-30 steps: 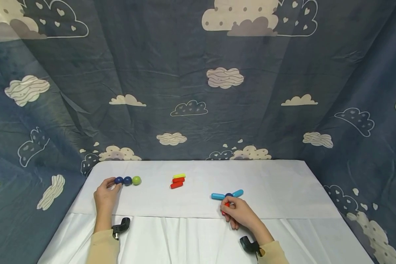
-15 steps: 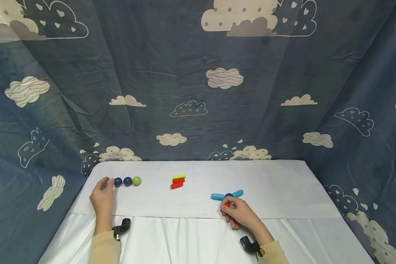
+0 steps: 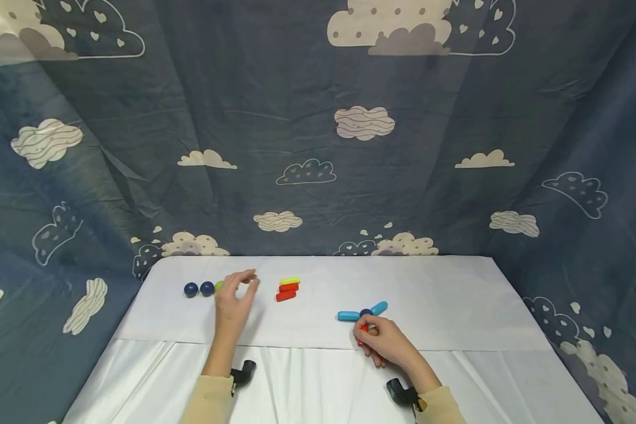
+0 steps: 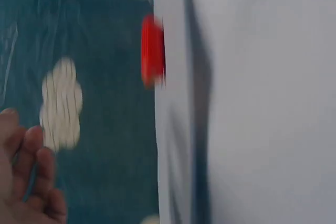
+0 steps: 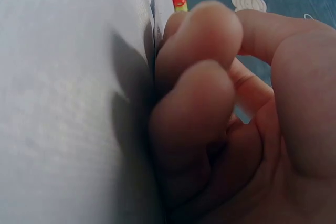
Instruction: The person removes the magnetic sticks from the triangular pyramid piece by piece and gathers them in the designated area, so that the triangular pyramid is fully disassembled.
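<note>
My left hand (image 3: 233, 309) is raised above the table's left part, thumb and fingers loosely bent with nothing visible between them. It partly covers a green ball (image 3: 219, 285), which lines up with two dark blue balls (image 3: 191, 289). To its right lie two red rods (image 3: 286, 295) and a yellow rod (image 3: 290, 281); one red rod (image 4: 152, 51) shows blurred in the left wrist view. My right hand (image 3: 386, 343) pinches a red rod (image 3: 364, 329) beside a dark blue ball (image 3: 366, 312). Two light blue rods (image 3: 348, 316) extend from that ball. In the right wrist view, the fingers (image 5: 197, 114) hide the held rod.
A white cloth covers the table (image 3: 429, 294), with a fold line across its front part. Dark blue fabric (image 3: 297, 118) with cloud prints hangs behind and at both sides. A black camera mount sits on each wrist.
My left hand has left the dark blue balls and moved right, past the green ball towards the red and yellow rods. The right hand keeps its hold, nearly still.
</note>
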A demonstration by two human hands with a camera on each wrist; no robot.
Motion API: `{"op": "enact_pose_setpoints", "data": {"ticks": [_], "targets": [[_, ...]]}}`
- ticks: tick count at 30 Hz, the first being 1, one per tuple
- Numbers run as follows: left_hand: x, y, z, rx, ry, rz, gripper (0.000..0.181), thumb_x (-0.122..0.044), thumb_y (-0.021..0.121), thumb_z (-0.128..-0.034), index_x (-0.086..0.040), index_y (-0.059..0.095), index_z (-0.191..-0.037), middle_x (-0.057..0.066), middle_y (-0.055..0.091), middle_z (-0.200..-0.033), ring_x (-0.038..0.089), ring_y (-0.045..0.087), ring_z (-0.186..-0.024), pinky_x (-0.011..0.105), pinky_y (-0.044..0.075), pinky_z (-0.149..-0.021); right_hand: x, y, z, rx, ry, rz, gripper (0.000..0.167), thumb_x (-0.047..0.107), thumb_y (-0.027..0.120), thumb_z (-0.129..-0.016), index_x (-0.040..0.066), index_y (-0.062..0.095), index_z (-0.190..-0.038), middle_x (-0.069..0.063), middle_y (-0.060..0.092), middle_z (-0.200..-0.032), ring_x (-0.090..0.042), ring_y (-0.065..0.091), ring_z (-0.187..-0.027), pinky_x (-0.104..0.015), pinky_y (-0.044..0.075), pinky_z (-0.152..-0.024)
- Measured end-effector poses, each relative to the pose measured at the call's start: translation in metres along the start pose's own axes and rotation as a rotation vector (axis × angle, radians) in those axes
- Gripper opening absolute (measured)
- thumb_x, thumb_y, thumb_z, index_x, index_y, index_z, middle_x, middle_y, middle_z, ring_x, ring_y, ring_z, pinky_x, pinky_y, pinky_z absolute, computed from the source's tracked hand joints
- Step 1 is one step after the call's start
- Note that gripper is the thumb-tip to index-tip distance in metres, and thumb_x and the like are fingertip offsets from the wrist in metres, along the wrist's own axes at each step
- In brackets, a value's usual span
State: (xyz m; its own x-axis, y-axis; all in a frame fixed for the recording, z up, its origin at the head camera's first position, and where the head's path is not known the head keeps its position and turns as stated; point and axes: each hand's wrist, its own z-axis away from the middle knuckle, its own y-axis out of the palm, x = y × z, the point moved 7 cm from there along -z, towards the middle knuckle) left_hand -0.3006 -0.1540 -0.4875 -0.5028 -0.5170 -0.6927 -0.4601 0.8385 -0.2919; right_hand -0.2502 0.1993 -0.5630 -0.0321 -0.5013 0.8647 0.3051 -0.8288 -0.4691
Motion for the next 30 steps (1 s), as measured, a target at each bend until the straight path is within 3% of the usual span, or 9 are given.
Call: {"op": "enact_pose_setpoints", "data": {"ticks": [5, 8, 12, 16, 19, 25, 30], "targets": [[-0.019, 0.075, 0.035, 0.419, -0.120, 0.067, 0.034, -0.013, 0.086, -0.0888, -0.006, 0.076, -0.121, 0.006, 0.080, -0.106, 0.024, 0.074, -0.098, 0.040, 0.059, -0.090, 0.006, 0.005, 0.001, 0.007, -0.031, 0.039, 0.014, 0.028, 0.067, -0.105, 0.013, 0.068, -0.103, 0.002, 0.059, -0.061, -0.007, 0.045, -0.039, -0.022, 0.039, -0.040], [-0.027, 0.103, 0.054, 0.573, -0.155, 0.086, 0.036, -0.018, 0.086, -0.0898, -0.008, 0.076, -0.123, 0.002, 0.080, -0.111, 0.022, 0.074, -0.103, 0.039, 0.059, -0.096, 0.009, 0.009, 0.001, 0.014, -0.050, 0.054, 0.013, 0.026, 0.068, -0.104, 0.014, 0.069, -0.102, 0.003, 0.059, -0.060, -0.007, 0.044, -0.039, -0.020, 0.039, -0.040], [-0.032, 0.125, 0.072, 0.708, -0.153, 0.059, 0.035, -0.023, 0.085, -0.0909, -0.013, 0.076, -0.124, -0.002, 0.078, -0.113, 0.018, 0.071, -0.106, 0.035, 0.058, -0.097, 0.013, 0.017, 0.000, 0.035, -0.080, 0.073, 0.012, 0.026, 0.067, -0.104, 0.015, 0.069, -0.101, 0.003, 0.059, -0.060, -0.006, 0.043, -0.039, -0.020, 0.039, -0.041], [-0.031, 0.133, 0.081, 0.778, -0.166, 0.015, 0.027, -0.025, 0.083, -0.0927, -0.019, 0.078, -0.118, -0.006, 0.077, -0.107, 0.011, 0.066, -0.103, 0.031, 0.056, -0.095, 0.016, 0.023, -0.001, 0.058, -0.093, 0.093, 0.012, 0.028, 0.067, -0.104, 0.017, 0.070, -0.102, 0.005, 0.060, -0.059, -0.005, 0.042, -0.038, -0.019, 0.038, -0.041], [-0.030, 0.134, 0.082, 0.787, -0.174, 0.009, 0.020, -0.025, 0.082, -0.0942, -0.020, 0.080, -0.113, -0.008, 0.077, -0.103, 0.009, 0.065, -0.101, 0.030, 0.055, -0.093, 0.016, 0.022, -0.001, 0.047, -0.098, 0.106, 0.011, 0.027, 0.067, -0.103, 0.017, 0.072, -0.106, 0.007, 0.058, -0.058, -0.005, 0.042, -0.041, -0.018, 0.036, -0.043], [-0.029, 0.133, 0.083, 0.784, -0.188, 0.030, 0.016, -0.026, 0.083, -0.0936, -0.021, 0.081, -0.109, -0.008, 0.075, -0.099, 0.007, 0.064, -0.096, 0.028, 0.055, -0.089, 0.011, 0.011, -0.004, -0.072, -0.079, 0.071, 0.022, 0.027, 0.071, -0.102, 0.020, 0.071, -0.122, 0.008, 0.047, -0.054, -0.006, 0.037, -0.047, -0.019, 0.029, -0.048], [-0.029, 0.132, 0.085, 0.803, -0.214, 0.052, 0.015, -0.029, 0.084, -0.0920, -0.023, 0.081, -0.106, -0.011, 0.072, -0.095, 0.003, 0.061, -0.090, 0.026, 0.053, -0.085, 0.004, 0.004, -0.007, -0.157, -0.045, 0.000, 0.038, 0.025, 0.072, -0.102, 0.017, 0.062, -0.137, 0.004, 0.052, -0.055, -0.010, 0.042, -0.042, -0.021, 0.031, -0.044]]}}
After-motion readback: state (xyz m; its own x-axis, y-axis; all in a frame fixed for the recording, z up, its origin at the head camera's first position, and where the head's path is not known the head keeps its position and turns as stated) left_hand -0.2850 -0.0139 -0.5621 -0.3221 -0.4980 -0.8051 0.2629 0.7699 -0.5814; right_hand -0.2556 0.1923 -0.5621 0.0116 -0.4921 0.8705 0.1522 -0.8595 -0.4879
